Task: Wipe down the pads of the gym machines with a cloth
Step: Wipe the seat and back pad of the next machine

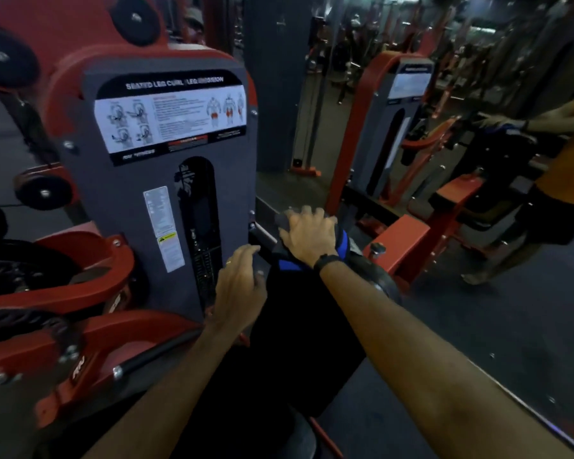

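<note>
The right hand (307,235) lies spread on a soft blue and grey cloth (340,241), pressing it onto the top of the smooth black pad (295,326) just right of the flat grey weight-stack cover (166,193). The left hand (239,289), fingers loose and holding nothing, rests at the pad's left edge, in the narrow gap against that cover; dark floor (494,326) lies open to the pad's right.

Weight-stack tower (166,154) stands left of pad (299,313); mirror (444,127) behind.
</note>
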Tool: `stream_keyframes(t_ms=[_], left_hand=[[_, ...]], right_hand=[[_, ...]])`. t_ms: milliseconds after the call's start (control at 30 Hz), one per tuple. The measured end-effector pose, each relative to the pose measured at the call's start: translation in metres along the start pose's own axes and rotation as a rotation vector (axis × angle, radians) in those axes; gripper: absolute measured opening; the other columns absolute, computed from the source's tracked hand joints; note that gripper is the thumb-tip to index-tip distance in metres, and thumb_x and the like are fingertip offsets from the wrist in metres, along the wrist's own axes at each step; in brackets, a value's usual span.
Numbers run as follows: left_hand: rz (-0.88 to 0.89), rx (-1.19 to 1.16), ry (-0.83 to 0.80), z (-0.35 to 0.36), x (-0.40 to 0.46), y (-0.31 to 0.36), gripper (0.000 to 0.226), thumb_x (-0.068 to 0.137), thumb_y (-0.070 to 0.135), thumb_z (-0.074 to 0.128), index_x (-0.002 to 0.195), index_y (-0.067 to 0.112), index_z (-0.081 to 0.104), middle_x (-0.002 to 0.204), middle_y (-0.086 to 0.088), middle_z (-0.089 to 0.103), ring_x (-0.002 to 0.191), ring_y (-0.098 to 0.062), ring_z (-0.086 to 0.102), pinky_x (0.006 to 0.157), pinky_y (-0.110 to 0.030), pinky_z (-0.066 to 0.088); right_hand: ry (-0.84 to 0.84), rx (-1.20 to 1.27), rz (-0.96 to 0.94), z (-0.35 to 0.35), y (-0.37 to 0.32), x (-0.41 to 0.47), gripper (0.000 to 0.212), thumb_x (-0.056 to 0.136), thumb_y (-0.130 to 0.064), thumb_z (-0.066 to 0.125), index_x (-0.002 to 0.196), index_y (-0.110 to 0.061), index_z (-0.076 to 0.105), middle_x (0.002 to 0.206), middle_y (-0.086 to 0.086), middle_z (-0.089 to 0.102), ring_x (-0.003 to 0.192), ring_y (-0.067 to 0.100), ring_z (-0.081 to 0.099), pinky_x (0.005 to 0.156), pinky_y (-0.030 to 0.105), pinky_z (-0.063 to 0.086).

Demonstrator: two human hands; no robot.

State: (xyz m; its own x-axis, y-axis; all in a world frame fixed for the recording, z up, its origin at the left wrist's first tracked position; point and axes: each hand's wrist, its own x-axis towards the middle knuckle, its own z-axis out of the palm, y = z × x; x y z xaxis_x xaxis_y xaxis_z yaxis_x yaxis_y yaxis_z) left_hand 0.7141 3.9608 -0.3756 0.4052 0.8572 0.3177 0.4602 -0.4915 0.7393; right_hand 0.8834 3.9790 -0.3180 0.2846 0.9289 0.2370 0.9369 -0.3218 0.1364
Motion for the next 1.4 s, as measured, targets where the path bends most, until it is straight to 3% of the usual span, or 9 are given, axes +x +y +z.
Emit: stream_keyframes(t_ms=[133,300,433,633,867,1000,1133,1233,1400], left_hand=[[0.091,-0.017,-0.133,0.002,-0.026,0.003,0.070,0.099,0.056,0.020,0.140,0.009,0.050,0.147,-0.009,0.048,0.133,-0.027,0.044,0.107,-0.046,0.036],[0.168,-0.011,-0.163,0.001,-0.052,0.005,0.051,0.090,0.017,0.046,0.140,0.012,0.051,0.148,-0.006,0.048,0.134,-0.028,0.045,0.108,-0.043,0.033],[0.210,0.016,-0.196,-0.003,-0.051,-0.005,0.050,0.090,0.005,0.059,0.139,0.013,0.053,0.148,-0.006,0.048,0.133,-0.030,0.047,0.105,-0.045,0.036],[0.326,0.052,-0.182,0.014,-0.009,0.021,0.049,0.087,0.014,0.057,0.136,0.012,0.056,0.147,-0.008,0.049,0.132,-0.032,0.046,0.107,-0.047,0.038],[0.602,0.149,-0.186,0.062,0.050,0.088,0.043,0.096,0.028,0.040,0.121,0.003,0.065,0.133,-0.016,0.060,0.126,-0.033,0.053,0.110,-0.048,0.037],[0.677,0.209,-0.334,0.084,0.073,0.113,0.047,0.098,0.036,0.034,0.103,0.008,0.071,0.108,-0.013,0.071,0.105,-0.033,0.064,0.092,-0.042,0.046],[0.868,0.349,-0.154,0.100,0.076,0.100,0.040,0.094,0.024,0.047,0.061,0.010,0.064,0.061,-0.011,0.066,0.057,-0.033,0.063,0.051,-0.033,0.037],[0.919,0.290,-0.020,0.109,0.079,0.086,0.036,0.088,0.021,0.048,0.056,0.009,0.059,0.055,-0.011,0.061,0.051,-0.033,0.058,0.048,-0.034,0.039],[0.898,0.237,-0.130,0.117,0.070,0.079,0.040,0.089,0.027,0.048,0.059,0.006,0.063,0.059,-0.015,0.064,0.054,-0.035,0.059,0.052,-0.035,0.042]], right_hand=[[0.076,0.004,0.092,0.001,0.024,-0.059,0.052,0.098,-0.049,0.047,0.146,-0.031,0.040,0.126,0.012,0.051,0.106,0.038,0.052,0.076,0.050,0.046],[0.158,-0.004,0.201,-0.002,0.055,-0.121,0.048,0.098,-0.049,0.047,0.143,-0.029,0.044,0.126,0.009,0.051,0.108,0.036,0.051,0.077,0.048,0.046],[0.218,0.075,0.290,0.003,0.063,-0.156,0.046,0.098,-0.051,0.043,0.139,-0.029,0.046,0.129,0.007,0.050,0.110,0.035,0.048,0.075,0.048,0.047],[0.228,0.143,0.377,0.001,0.058,-0.132,0.047,0.097,-0.052,0.050,0.138,-0.028,0.053,0.123,0.009,0.057,0.107,0.037,0.052,0.075,0.047,0.047],[0.583,0.659,0.590,0.029,0.069,-0.147,0.049,0.093,-0.052,0.051,0.130,-0.024,0.063,0.121,0.003,0.064,0.111,0.027,0.058,0.084,0.039,0.049],[0.776,0.933,0.747,0.045,0.060,-0.160,0.050,0.092,-0.047,0.054,0.129,-0.015,0.065,0.124,0.005,0.064,0.116,0.024,0.060,0.096,0.045,0.049],[0.920,0.952,0.798,0.053,0.057,-0.156,0.046,0.094,-0.041,0.056,0.128,-0.011,0.065,0.124,0.005,0.065,0.116,0.022,0.061,0.099,0.037,0.049],[0.978,0.966,0.839,0.061,0.056,-0.151,0.044,0.095,-0.039,0.056,0.127,-0.009,0.065,0.123,0.006,0.065,0.115,0.019,0.061,0.099,0.031,0.047],[1.082,0.976,1.060,0.071,0.033,-0.160,0.045,0.093,-0.050,0.054,0.125,-0.021,0.064,0.118,-0.001,0.067,0.112,0.012,0.063,0.095,0.031,0.049]])
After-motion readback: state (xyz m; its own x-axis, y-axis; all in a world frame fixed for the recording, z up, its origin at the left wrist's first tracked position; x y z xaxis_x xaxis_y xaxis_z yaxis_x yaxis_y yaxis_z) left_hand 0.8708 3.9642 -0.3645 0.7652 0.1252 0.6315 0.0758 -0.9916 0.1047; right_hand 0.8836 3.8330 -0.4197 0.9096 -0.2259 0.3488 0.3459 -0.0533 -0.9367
